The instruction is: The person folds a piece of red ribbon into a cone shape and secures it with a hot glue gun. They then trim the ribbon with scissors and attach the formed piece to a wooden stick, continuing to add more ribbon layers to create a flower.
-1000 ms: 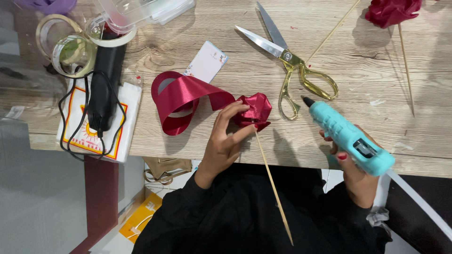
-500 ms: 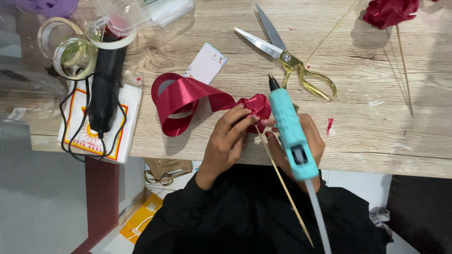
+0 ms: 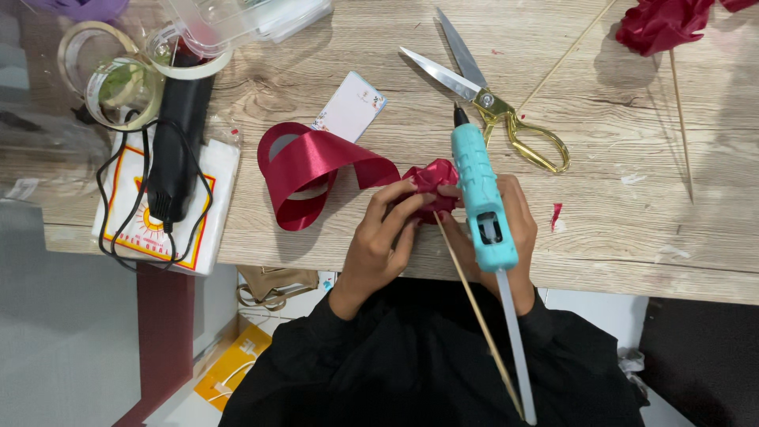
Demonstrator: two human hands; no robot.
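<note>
Ribbon rose (image 3: pixel 431 183) sits at the near edge of the counter (image 3: pixel 632 237), and I place everything else from it. Far to its left lies a black corded tool (image 3: pixel 175 150) on a white packet (image 3: pixel 162 209), with tape rolls (image 3: pixel 118 75) beyond. Just left of the rose a dark red satin ribbon (image 3: pixel 304 170) loops away from it, a small white card (image 3: pixel 348 115) behind the loop. My left hand (image 3: pixel 379 241) pinches the rose from that side, its grip narrow, fingertips closed on the folded petals. A thin wooden skewer (image 3: pixel 474 316) runs down from the rose toward me. Right of the rose my right hand (image 3: pixel 506 237) is wrapped round a teal glue gun (image 3: pixel 478 190), nozzle pointing away. Gold-handled scissors (image 3: pixel 490 107) lie behind it. I judge the rose light, soft and slippery, easily crushed or unwound; best held at its base where the skewer enters
</note>
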